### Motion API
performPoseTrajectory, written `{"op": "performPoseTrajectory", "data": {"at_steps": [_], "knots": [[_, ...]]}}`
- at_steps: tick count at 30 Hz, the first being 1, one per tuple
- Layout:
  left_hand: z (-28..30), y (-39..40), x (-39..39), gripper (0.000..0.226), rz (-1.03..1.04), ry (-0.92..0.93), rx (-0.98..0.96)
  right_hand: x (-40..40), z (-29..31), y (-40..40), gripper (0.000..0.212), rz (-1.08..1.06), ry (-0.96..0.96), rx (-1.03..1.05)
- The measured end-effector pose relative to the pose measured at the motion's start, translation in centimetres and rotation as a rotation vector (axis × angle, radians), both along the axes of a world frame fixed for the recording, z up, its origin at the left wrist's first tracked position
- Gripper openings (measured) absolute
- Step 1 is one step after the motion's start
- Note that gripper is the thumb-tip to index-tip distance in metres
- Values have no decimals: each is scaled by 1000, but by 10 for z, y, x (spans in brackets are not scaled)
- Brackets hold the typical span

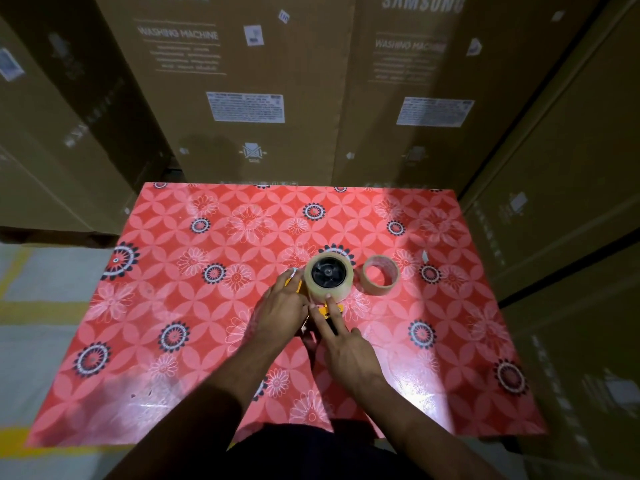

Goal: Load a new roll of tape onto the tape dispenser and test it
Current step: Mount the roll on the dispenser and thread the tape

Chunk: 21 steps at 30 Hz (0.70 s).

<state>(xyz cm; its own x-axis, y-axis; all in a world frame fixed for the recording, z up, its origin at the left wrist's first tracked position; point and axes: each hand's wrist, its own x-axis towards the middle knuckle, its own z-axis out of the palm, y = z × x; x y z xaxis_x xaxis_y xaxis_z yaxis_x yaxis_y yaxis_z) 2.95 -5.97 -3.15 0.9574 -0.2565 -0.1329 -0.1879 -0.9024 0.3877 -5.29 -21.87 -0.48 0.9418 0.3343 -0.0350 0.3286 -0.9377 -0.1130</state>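
A yellow tape dispenser (325, 311) lies flat in the middle of the red flowered table (207, 341). A full roll of clear-tan tape (341, 289) sits on its black hub (327, 273). My left hand (282, 306) rests on the dispenser's left side, covering its front end. My right hand (341, 341) lies over the handle, two fingers stretched forward, one fingertip touching the roll's near edge. Much of the dispenser body is hidden under both hands. A thinner, nearly used-up tape ring (381, 275) lies just right of the loaded roll.
A small white scrap (424, 257) lies on the table to the right of the rings. Tall cardboard washing-machine boxes (256, 98) stand behind the table and along both sides. Grey floor with yellow lines (41, 306) shows at the left.
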Motion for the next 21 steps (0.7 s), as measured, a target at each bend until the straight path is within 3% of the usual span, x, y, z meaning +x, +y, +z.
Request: {"op": "performPoseTrajectory", "data": {"at_steps": [2,7,12,16,21], "knots": [[0,0,-1,19,-4,-22,-16,3,-17,0,111,-41,72,71],[9,-6,2,18,-27,-43,78,4,6,-2,97,-12,-18,28],[32,-26,9,31,24,41,163,5,-39,-2,103,-140,158,42],[20,-20,-1,19,76,39,110,4,-32,-4,99,-154,179,53],[0,-11,-27,12,151,-160,-53,4,-19,-5,103,-62,-45,30]]}}
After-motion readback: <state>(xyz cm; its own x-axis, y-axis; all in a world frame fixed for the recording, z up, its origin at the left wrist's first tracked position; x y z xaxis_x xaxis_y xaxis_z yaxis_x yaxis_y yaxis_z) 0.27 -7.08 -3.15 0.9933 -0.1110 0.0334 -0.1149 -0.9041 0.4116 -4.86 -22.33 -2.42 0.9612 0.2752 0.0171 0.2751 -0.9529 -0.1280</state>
